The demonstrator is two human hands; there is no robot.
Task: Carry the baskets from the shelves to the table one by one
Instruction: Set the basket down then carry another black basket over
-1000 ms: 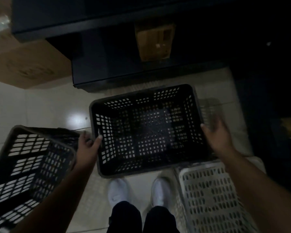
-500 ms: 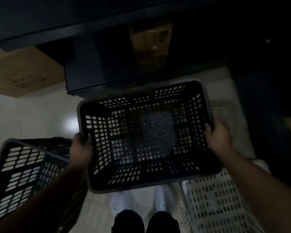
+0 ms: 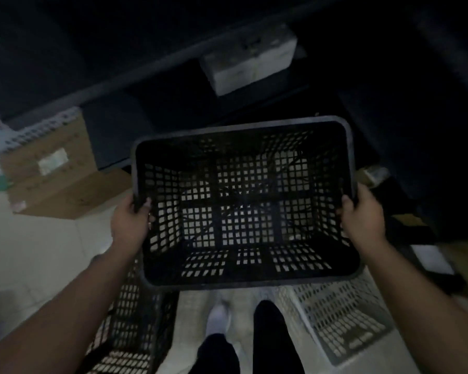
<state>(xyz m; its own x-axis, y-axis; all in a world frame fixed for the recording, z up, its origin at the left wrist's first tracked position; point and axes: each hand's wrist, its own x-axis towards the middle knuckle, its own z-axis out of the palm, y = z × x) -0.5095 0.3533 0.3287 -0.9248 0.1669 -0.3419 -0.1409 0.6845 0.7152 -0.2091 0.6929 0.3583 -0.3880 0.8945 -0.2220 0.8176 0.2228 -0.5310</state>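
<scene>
Black lattice basket (image 3: pixel 243 211), empty, held above the floor. Left hand (image 3: pixel 129 225) clasps its left rim; right hand (image 3: pixel 362 217) clasps its right rim. White basket (image 3: pixel 341 319) on floor below right.

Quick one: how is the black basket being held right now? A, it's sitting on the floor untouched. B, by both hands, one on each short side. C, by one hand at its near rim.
B: the left hand and the right hand each grip a side rim of the black basket, which is lifted above the feet.

Both hands, left (image 3: pixel 130 222) and right (image 3: pixel 362 217), clenched, arms outstretched.
</scene>
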